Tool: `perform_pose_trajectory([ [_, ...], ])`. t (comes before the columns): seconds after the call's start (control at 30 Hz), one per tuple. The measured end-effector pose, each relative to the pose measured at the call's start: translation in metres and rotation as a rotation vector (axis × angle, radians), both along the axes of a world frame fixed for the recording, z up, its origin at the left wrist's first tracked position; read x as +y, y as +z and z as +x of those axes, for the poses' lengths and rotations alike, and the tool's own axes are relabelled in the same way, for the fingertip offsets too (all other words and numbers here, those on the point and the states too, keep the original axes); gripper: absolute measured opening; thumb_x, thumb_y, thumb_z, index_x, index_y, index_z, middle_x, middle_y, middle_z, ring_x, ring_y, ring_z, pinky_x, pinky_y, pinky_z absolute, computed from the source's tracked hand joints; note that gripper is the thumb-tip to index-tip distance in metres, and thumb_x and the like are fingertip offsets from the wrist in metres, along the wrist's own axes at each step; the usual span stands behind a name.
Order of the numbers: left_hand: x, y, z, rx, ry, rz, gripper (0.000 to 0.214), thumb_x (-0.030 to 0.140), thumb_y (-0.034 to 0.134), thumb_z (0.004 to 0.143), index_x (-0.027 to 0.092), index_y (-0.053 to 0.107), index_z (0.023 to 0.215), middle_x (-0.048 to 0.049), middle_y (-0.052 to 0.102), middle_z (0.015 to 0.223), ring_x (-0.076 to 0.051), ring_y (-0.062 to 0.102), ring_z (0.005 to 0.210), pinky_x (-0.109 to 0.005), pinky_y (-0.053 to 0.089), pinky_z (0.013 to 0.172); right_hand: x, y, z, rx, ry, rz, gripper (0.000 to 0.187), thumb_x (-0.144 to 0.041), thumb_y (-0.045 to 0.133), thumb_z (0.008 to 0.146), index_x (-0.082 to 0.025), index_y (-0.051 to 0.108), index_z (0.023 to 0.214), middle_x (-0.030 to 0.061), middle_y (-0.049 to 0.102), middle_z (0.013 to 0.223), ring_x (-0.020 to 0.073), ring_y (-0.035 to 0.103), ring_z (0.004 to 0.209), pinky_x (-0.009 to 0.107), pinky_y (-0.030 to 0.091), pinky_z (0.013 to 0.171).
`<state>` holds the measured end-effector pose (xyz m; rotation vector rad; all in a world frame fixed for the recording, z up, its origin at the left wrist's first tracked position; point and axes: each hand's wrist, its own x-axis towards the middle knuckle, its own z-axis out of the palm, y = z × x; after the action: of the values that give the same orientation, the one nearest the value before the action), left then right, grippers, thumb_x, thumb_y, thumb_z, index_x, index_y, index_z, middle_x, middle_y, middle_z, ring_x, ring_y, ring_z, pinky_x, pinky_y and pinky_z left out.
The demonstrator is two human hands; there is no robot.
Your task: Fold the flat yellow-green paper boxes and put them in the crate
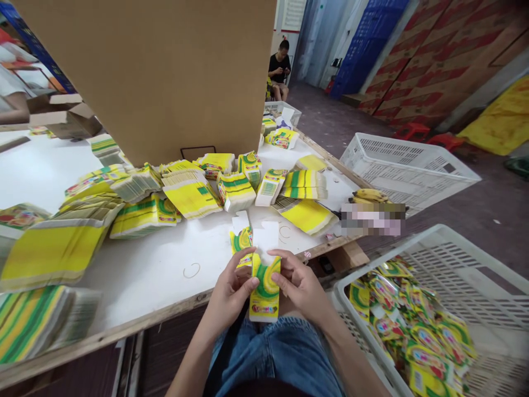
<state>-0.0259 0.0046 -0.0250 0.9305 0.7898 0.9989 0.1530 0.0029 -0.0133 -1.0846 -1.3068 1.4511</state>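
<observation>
Between my two hands, over my lap, is a small yellow-and-green carton (265,286) with its white top flap standing up. My left hand (233,284) grips its left edge, thumb on the front. On the other edge my right hand (295,281) pinches it the same way. Just behind it on the table lies another such carton (241,238) with a raised white flap. Stacks of flat yellow cartons (192,194) run across the table beyond my hands. What the carton holds inside cannot be seen.
A white crate (440,237) with several yellow-green packets (413,325) stands at my right. Bananas (372,195) lie by the table's right corner, near a second white crate (409,160). A tall cardboard box (165,77) blocks the view ahead. A person (280,69) sits far back.
</observation>
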Motion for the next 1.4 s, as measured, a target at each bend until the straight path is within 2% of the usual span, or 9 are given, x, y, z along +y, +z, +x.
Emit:
perform_pose_trajectory([
  [0.17, -0.003, -0.004, -0.002, -0.092, -0.118, -0.033, 0.046, 0.029, 0.071, 0.08, 0.024, 0.047, 0.119, -0.005, 0.072, 0.09, -0.018, 0.068, 0.073, -0.027, 0.049, 0.067, -0.003, 0.003, 0.009, -0.106, 0.013, 0.046, 0.026, -0.043, 0.059, 0.089, -0.019, 0.064, 0.1, 0.002, 0.065, 0.078, 0.0159, 0.06, 0.069, 0.025, 0.046, 0.061],
  [0.3, -0.005, -0.007, -0.001, -0.125, -0.176, -0.045, 0.038, 0.025, 0.073, 0.079, 0.022, 0.047, 0.107, -0.0043, 0.071, 0.089, -0.016, 0.067, 0.073, -0.027, 0.05, 0.068, -0.004, 0.006, 0.013, -0.234, 0.002, 0.14, 0.03, -0.043, 0.054, 0.092, -0.018, 0.064, 0.078, 0.0011, 0.06, 0.07, 0.0154, 0.056, 0.066, 0.025, 0.043, 0.062],
  [0.4, -0.005, -0.005, 0.002, -0.126, -0.16, -0.04, 0.049, 0.025, 0.074, 0.078, 0.024, 0.043, 0.116, -0.0047, 0.071, 0.09, -0.017, 0.068, 0.073, -0.028, 0.051, 0.069, -0.003, 0.005, 0.013, -0.306, -0.03, 0.243, 0.034, -0.04, 0.052, 0.094, -0.018, 0.064, 0.07, 0.0022, 0.059, 0.071, 0.0164, 0.056, 0.069, 0.027, 0.044, 0.067],
  [0.5, -0.004, -0.003, 0.004, -0.111, -0.127, -0.026, 0.072, 0.025, 0.071, 0.081, 0.028, 0.027, 0.137, -0.0078, 0.072, 0.098, -0.019, 0.07, 0.077, -0.03, 0.052, 0.072, -0.002, -0.001, 0.01, -0.21, -0.116, 0.194, 0.017, -0.036, 0.056, 0.092, -0.021, 0.064, 0.096, 0.0017, 0.062, 0.079, 0.017, 0.058, 0.073, 0.027, 0.046, 0.068],
  [0.6, -0.003, -0.004, 0.005, -0.054, -0.132, 0.001, 0.055, 0.027, 0.069, 0.083, 0.023, 0.041, 0.13, -0.0102, 0.071, 0.104, -0.02, 0.069, 0.085, -0.03, 0.052, 0.076, -0.002, -0.004, 0.011, -0.155, -0.2, 0.166, 0.032, -0.034, 0.057, 0.092, -0.025, 0.054, 0.122, 0.0013, 0.064, 0.085, 0.0173, 0.06, 0.077, 0.028, 0.047, 0.073],
  [0.73, -0.002, -0.007, 0.007, 0.082, -0.046, 0.049, 0.034, 0.029, 0.065, 0.085, 0.02, 0.052, 0.115, -0.0093, 0.071, 0.105, -0.017, 0.068, 0.077, -0.028, 0.052, 0.07, -0.001, 0.004, 0.017, -0.334, -0.168, 0.251, 0.03, -0.04, 0.05, 0.093, -0.019, 0.071, 0.094, 0.0069, 0.062, 0.095, 0.0198, 0.057, 0.088, 0.03, 0.044, 0.076],
  [0.9, -0.004, -0.005, 0.009, 0.108, -0.053, 0.059, 0.039, 0.029, 0.063, 0.087, 0.02, 0.051, 0.122, -0.0116, 0.07, 0.114, -0.021, 0.068, 0.092, -0.029, 0.052, 0.078, -0.001, 0.008, 0.016, -0.455, -0.051, 0.03, 0.032, -0.027, 0.062, 0.082, -0.018, 0.059, 0.113, -0.0067, 0.045, 0.064, 0.0108, 0.039, 0.053, 0.023, 0.032, 0.052],
  [1.27, -0.003, -0.001, 0.013, 0.073, -0.031, -0.006, 0.046, 0.031, 0.07, 0.081, 0.017, 0.052, 0.12, -0.0141, 0.072, 0.11, -0.024, 0.07, 0.094, -0.031, 0.054, 0.076, -0.003, 0.001, -0.001, -0.532, -0.096, 0.088, 0.028, -0.018, 0.058, 0.079, -0.019, 0.05, 0.107, -0.0121, 0.037, 0.054, 0.0106, 0.041, 0.049, 0.022, 0.032, 0.052],
  [1.4, -0.002, 0.0, 0.013, 0.035, -0.011, -0.031, 0.045, 0.029, 0.073, 0.078, 0.017, 0.054, 0.118, -0.012, 0.075, 0.102, -0.023, 0.071, 0.087, -0.031, 0.055, 0.074, -0.005, -0.001, 0.008, -0.489, -0.133, 0.111, 0.021, -0.027, 0.058, 0.085, -0.019, 0.06, 0.104, -0.0067, 0.048, 0.061, 0.0121, 0.046, 0.053, 0.024, 0.037, 0.054],
])
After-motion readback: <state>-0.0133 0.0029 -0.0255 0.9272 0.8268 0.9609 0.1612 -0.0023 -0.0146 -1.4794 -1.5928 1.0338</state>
